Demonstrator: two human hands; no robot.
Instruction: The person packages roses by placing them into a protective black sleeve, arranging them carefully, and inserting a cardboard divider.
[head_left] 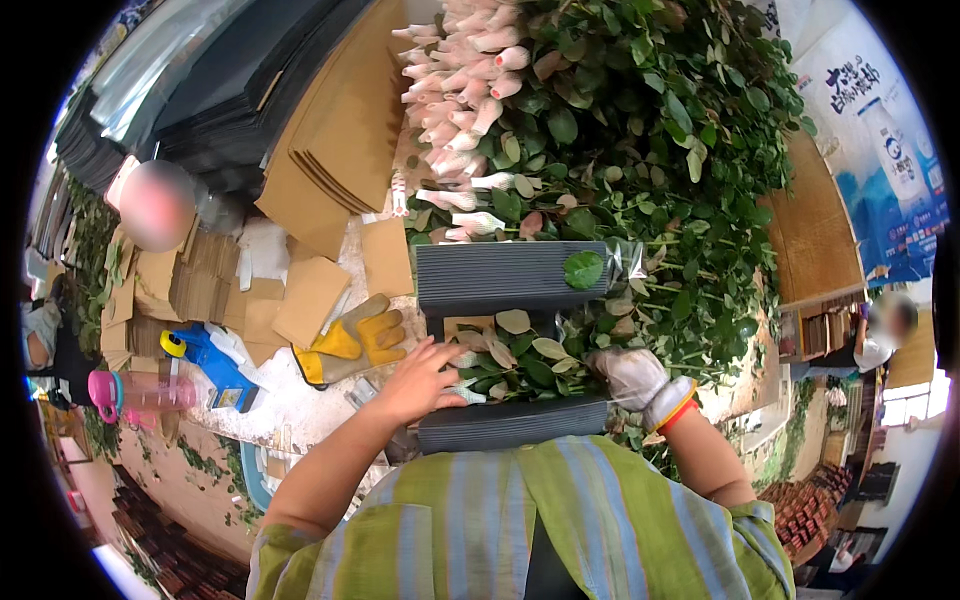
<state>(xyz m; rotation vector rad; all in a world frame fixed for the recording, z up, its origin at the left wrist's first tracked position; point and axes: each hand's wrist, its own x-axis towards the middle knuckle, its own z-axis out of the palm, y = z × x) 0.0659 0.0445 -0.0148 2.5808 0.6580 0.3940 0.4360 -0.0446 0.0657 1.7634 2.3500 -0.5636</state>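
Observation:
My bare left hand [425,385] has its fingers apart, touching a few net-wrapped rose heads [466,393] at the left end of a leafy row of roses. These roses [540,365] lie over a piece of cardboard, between a near dark corrugated sheet [510,428] and a far one [510,275] with a loose green leaf on top. My right hand [640,385], in a white glove, is closed around the stems at the row's right end; its fingertips are partly hidden among leaves.
A large heap of netted roses [460,120] fills the back, beside stacked dark sheets [220,90] and cardboard [320,120]. Yellow-grey gloves [350,340], a blue tool [215,365] and a pink bottle [150,393] lie left. Other people [875,340] are at both far sides.

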